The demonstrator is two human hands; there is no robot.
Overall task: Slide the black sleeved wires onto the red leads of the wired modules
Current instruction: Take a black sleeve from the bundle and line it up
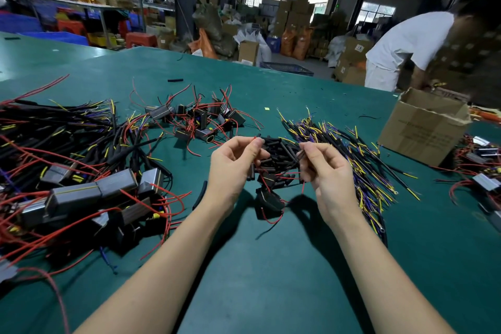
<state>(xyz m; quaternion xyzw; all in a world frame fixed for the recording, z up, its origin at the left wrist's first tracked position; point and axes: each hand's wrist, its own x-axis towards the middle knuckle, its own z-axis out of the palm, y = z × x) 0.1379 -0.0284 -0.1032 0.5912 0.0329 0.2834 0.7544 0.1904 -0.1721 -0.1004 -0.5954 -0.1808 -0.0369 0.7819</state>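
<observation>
Head view: my left hand [235, 160] pinches a red lead [255, 138] tip-up, its module [268, 199] dangling at six o'clock, while my right hand [324, 164] pinches a black sleeved wire [300, 155] aimed toward nine o'clock, ready for threading.

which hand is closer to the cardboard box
Right. The right hand is raised over the table's middle, with the cardboard box off to its right. The left hand sits further left, beyond the right hand.

Head camera, wide-angle, faces forward-down over green table [271, 266] (close to hands).
</observation>
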